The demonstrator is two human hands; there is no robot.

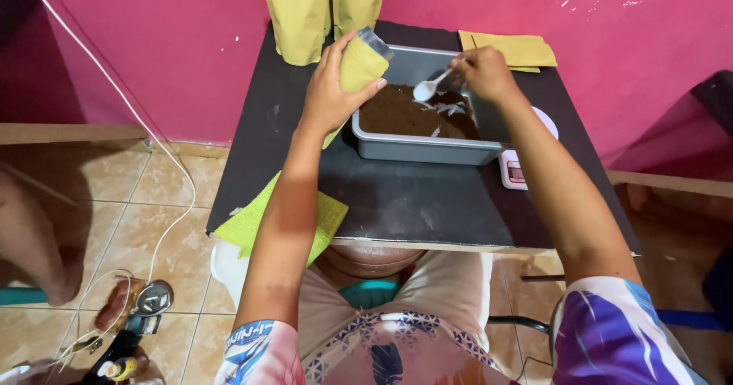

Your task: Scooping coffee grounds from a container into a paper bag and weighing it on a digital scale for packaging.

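A grey rectangular tub sits on a small black table and holds dark brown powder. My left hand grips a yellow-green pouch with a silvery open top, tilted over the tub's left rim. My right hand holds a white plastic spoon by its handle, its bowl hovering above the powder near the pouch mouth.
Yellow-green pouches stand at the table's back left, flat ones lie at the back right. A green cloth hangs off the front left corner. A small white scale sits under my right forearm. A white cable crosses the tiled floor.
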